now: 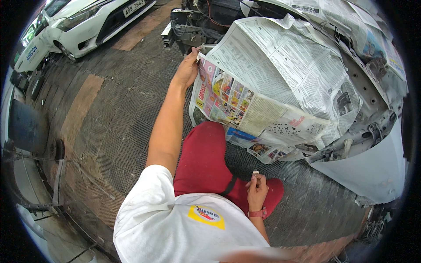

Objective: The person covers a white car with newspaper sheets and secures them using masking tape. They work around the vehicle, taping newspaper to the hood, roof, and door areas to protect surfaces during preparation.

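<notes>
Sheets of newspaper (280, 57) cover the front of a car that is partly taken apart. At the upper left corner of a colourful page, my left hand (188, 69) is closed on the paper's edge with the arm stretched out. The lower edge of the newspaper hangs loose near my knee. My right hand (257, 193) rests low by my right leg, its fingers pinching a small pale piece (255, 172) that looks like a strip of tape. Its exact kind is too small to tell.
A bare grey body panel (364, 166) of the car juts out on the right. Exposed metal parts and wires (188, 26) lie beyond my left hand. A white car (87, 26) stands at the far left, and a dark blue drum (28, 127) at the left edge. The floor (118, 109) is textured.
</notes>
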Motion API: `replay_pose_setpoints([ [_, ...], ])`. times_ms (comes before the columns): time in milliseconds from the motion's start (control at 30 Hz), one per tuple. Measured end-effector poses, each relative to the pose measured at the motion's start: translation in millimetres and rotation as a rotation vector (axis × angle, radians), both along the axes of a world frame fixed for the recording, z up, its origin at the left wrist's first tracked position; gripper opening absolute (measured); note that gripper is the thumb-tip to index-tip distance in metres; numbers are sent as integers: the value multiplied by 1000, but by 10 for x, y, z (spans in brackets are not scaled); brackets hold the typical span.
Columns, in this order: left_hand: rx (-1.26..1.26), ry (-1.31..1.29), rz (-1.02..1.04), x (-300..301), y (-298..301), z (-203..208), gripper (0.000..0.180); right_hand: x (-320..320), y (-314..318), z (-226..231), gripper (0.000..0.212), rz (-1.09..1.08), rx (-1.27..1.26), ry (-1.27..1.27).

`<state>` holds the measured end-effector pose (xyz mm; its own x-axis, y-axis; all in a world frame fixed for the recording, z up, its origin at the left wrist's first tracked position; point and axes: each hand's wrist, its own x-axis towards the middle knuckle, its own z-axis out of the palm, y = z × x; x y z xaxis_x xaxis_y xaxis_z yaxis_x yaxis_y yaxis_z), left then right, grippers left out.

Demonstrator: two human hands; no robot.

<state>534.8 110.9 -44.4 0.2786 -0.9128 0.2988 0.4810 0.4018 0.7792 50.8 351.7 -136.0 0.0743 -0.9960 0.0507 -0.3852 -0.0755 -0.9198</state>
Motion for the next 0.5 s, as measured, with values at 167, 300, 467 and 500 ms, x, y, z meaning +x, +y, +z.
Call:
replay_pose_setpoints([
  [167,97,-151,-95,87,114,-15,61,-66,66,-20,17,-20,38,34],
  [300,49,-503,86,133,27,66,48,-84,81,-21,18,-12,83,25],
  [467,90,-578,141,195,-19,54,35,-79,51,-2,18,-17,54,7],
  [500,118,-522,142,199,-21,22,34,-83,48,7,17,-19,72,3],
])
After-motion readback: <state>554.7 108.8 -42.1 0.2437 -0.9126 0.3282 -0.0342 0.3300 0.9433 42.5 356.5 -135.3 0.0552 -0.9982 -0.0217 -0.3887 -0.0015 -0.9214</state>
